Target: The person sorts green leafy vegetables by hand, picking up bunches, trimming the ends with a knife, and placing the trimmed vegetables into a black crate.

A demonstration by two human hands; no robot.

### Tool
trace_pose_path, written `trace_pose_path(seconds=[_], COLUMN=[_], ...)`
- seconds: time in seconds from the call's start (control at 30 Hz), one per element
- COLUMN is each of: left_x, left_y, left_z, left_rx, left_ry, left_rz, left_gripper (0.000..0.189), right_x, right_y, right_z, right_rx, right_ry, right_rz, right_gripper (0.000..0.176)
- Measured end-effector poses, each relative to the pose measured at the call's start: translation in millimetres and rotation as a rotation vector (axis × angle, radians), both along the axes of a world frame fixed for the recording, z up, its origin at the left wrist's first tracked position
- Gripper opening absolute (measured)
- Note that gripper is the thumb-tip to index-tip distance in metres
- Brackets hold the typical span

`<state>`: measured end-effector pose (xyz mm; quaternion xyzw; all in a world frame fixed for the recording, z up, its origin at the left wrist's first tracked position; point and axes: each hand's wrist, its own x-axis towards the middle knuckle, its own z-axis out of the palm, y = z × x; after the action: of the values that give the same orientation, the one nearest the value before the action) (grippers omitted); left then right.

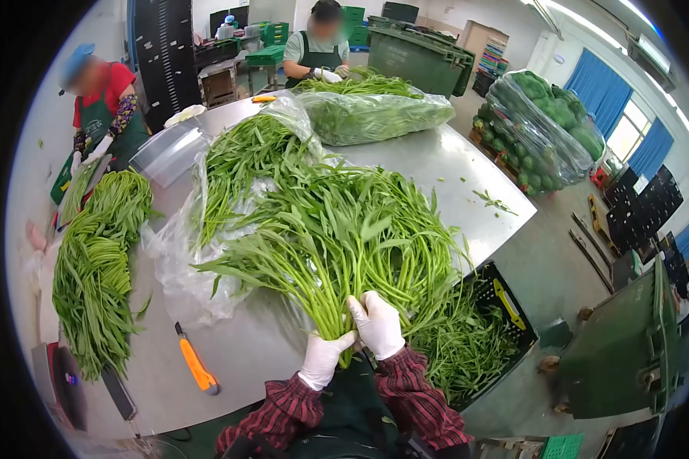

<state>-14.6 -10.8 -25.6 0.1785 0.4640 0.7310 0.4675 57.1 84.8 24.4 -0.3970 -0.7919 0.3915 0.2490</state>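
My left hand [325,359], in a white glove, is closed round the lower stems of a bunch of water spinach [325,294]. Just above and to its right, my gloved right hand [378,325] grips the same stems. The leaves fan out away from me over the steel table. Behind the bunch lies a large heap of loose water spinach [383,218], partly on a clear plastic bag [180,264]. An orange utility knife [197,367] rests on the table left of my hands, its blade pointing away from me.
Stacked greens [99,260] line the table's left side near a plastic box [172,153]. At my right stands a black crate [524,340] with loose greens. A full bag of greens [375,118] lies at the back. Two co-workers [314,53] work across the table; green bins [620,344] stand nearby.
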Motion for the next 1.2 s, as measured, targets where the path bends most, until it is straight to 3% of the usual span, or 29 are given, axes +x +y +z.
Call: trace_pose_path(seconds=[0.07, 0.13, 0.17, 0.23, 0.4, 0.47, 0.5, 0.67, 0.73, 0.77, 0.8, 0.87, 0.9, 0.97, 1.0, 1.07, 1.13, 1.17, 1.2], left_x=[1, 1, 1, -2, -5, -3, -3, -11, -17, -19, -20, -17, -14, -8, -5, -1, 1, 1, 0], left_y=[-1, -2, -2, -2, -2, -3, -3, -4, -4, -4, -6, -7, -6, -5, -4, -2, -2, -3, -3], left_z=[6, 16, 20, 25, 25, 27, 28, 21, 23, 22, 22, 24, 22, 22, 21, 18, 12, 11, 10], left_rx=[0.011, 0.021, 0.047, 0.070, 0.118, 0.084, 0.051, 0.052, 0.032, 0.011, -0.012, -0.011, -0.015, -0.027, -0.027, -0.017, -0.030, -0.041, -0.052], left_ry=[-0.052, -0.105, -0.170, -0.236, -0.192, -0.228, -0.264, -0.225, -0.214, -0.192, -0.172, -0.151, -0.076, 0.008, 0.007, 0.058, 0.077, 0.091, 0.105], left_rz=[-0.016, -0.026, -0.035, -0.044, -0.097, -0.068, -0.040, -0.085, -0.070, -0.069, -0.070, -0.073, -0.078, -0.096, -0.097, -0.078, -0.070, -0.076, -0.080], left_gripper=[0.022, 0.020, 0.018, 0.017, 0.015, 0.014, 0.014, 0.014, 0.016, 0.016, 0.017, 0.016, 0.015, 0.013, 0.013, 0.013, 0.015, 0.015, 0.015], right_x=[1, 2, 4, 11, 16, 16, 19, 35, 51, 57, 62, 66, 65, 61, 54, 33, 19, 14, 12], right_y=[0, 1, 2, 5, 1, -5, -6, -11, -9, -15, -10, 17, 24, 40, 25, 7, 10, 9, 12], right_z=[-4, -2, 0, 3, 0, -7, -12, 1, -8, 12, 13, 16, 7, -8, 15, 52, 41, 41, 41], right_rx=[0.025, -0.557, -0.558, -0.866, -0.890, -0.739, -0.491, -0.414, 0.290, 0.084, 0.032, 0.338, 0.340, 0.509, 0.265, -0.028, -0.030, 0.057, 0.059], right_ry=[0.046, 0.295, 0.293, 0.475, 0.416, 0.390, 0.318, 0.247, 0.083, 0.173, 0.055, -0.021, -0.021, 0.155, 0.091, 0.028, 0.023, -0.119, -0.115], right_rz=[0.001, -0.026, -0.025, 0.126, 0.224, 0.174, 0.246, 0.251, 0.224, 0.092, -0.093, -0.284, -0.288, -0.135, 0.007, 0.229, 0.396, 0.381, 0.386], right_gripper=[0.027, 0.026, 0.026, 0.023, 0.022, 0.024, 0.030, 0.032, 0.035, 0.034, 0.027, 0.016, 0.016, 0.043, 0.059, 0.059, 0.062, 0.049, 0.049])
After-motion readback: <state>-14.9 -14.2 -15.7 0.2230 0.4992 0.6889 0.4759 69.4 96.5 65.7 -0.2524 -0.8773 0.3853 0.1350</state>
